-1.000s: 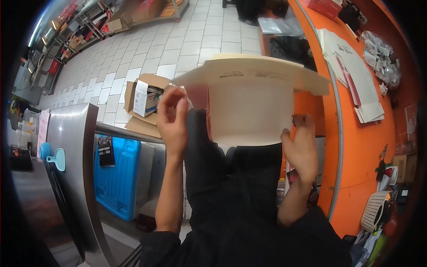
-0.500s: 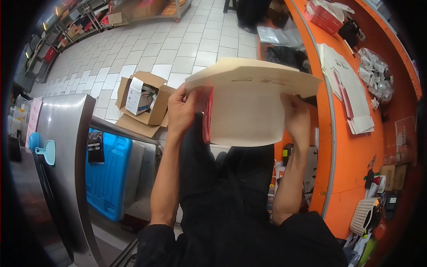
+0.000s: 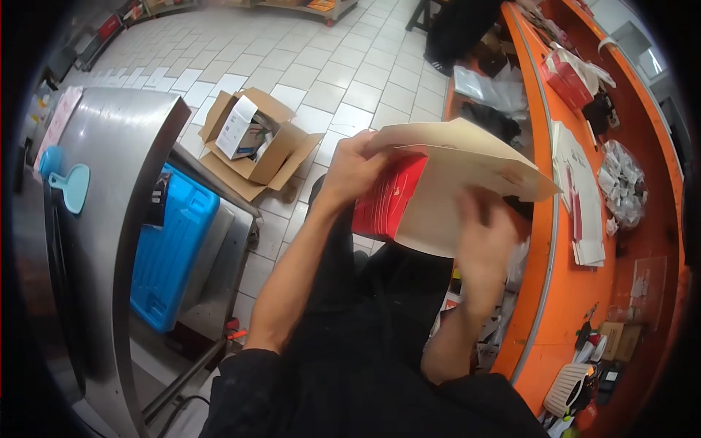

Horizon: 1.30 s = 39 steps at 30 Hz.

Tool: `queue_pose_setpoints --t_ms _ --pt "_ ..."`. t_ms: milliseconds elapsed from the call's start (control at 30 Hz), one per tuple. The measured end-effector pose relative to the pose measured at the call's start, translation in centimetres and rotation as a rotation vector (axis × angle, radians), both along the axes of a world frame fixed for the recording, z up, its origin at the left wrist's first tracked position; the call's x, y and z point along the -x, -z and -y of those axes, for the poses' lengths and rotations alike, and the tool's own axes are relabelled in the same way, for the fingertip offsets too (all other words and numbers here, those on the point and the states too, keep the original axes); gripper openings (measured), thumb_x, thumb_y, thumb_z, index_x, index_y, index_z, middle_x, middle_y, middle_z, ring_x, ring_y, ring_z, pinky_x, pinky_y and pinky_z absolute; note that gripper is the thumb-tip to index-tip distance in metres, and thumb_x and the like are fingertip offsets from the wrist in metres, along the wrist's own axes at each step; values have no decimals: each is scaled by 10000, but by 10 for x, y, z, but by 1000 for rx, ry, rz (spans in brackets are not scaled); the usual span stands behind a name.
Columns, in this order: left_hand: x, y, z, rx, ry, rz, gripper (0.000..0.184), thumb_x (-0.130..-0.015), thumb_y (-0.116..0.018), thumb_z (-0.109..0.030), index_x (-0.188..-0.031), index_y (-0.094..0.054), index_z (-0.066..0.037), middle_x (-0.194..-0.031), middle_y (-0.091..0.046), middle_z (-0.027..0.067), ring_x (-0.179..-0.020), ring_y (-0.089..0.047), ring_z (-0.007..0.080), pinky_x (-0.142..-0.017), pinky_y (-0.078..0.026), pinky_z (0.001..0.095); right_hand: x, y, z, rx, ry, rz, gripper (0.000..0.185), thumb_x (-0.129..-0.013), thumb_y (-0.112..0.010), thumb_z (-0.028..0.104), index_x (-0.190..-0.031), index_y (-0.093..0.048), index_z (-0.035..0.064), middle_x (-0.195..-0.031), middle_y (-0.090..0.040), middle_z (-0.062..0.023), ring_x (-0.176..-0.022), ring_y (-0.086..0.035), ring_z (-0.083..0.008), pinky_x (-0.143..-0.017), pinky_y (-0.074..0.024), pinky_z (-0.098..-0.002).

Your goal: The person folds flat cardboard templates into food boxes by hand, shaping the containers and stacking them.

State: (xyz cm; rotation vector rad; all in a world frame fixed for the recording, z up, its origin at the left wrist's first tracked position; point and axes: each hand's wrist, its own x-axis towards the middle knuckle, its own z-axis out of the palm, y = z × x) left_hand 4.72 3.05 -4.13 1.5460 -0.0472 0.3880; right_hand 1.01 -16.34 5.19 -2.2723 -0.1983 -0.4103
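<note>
- Carton (image 3: 438,230): in the head view it is sitting at the centre of the frame, above the dark trousers (image 3: 409,276), with its red side (image 3: 391,196) showing at left and its cream flap (image 3: 467,140) jutting toward the right.
- The left hand (image 3: 354,174) is closing around the carton's upper left corner, where flap and red side are meeting; a firm but light pinch there should be steadying the board without denting it.
- The right hand (image 3: 485,230) is showing blurred in front of the cream face, fingers partly curled; whether it is touching the board, I cannot tell.
- The carton is tilting, so an even push from the right hand, spread over the fingers, would likely be keeping the panels square.
- The thin board is probably bending easily; working along the creases, rather than at mid-panel, would be avoiding buckles.
- Flat cream sheets (image 3: 590,248) are lying on the orange worktop (image 3: 558,299) at right, well apart from both hands.
</note>
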Motion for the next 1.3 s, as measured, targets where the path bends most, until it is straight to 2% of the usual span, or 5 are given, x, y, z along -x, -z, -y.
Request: queue_pose_setpoints --t_ms 367,700,767,900,1300 --pt "3 -3 5 78 -117 14 179 -871 -718 -124 -1009 -730 -11 -880 -686 99 -821 -642 166 -739 -495 295 -21 24 -39 273 -158 444 241 -828 -737 191 -869 -632 -22 -804 -640 -168 -716 -610 -339 -707 -495 -415" --pt "4 3 7 117 -79 -60 212 -870 -715 -137 -1034 -726 -3 -903 -683 101 -858 -654 155 -773 -514 298 -38 25 -69 586 -22 -115 287 -889 -622 268 -890 -690 -10 -832 -670 -236 -795 -651 -416 -744 -514 -458" --pt "8 -5 0 94 -43 -50 214 -876 -695 -118 -1055 -718 -4 -930 -681 103 -865 -655 158 -787 -517 303 -48 25 -52 272 -411 -51 283 -896 -641 259 -911 -704 -16 -785 -679 -209 -765 -673 -348 -746 -515 -398" --pt "11 -5 -8 98 24 4 248 -872 -676 -104 -1089 -690 14 -1014 -684 97 -904 -657 158 -820 -519 296 -39 16 24 -79 0 30 293 -907 -672 227 -1031 -668 -39 -894 -713 -122 -827 -654 -173 -785 -498 -326" --pt "3 -28 13 94 -77 -225 263 -819 -687 -97 -1030 -665 58 -901 -700 69 -808 -625 105 -730 -504 261 -77 75 84 -838 57 -512 341 -947 -620 210 -1207 -604 -11 -1139 -639 -95 -1070 -569 -200 -936 -436 -328"
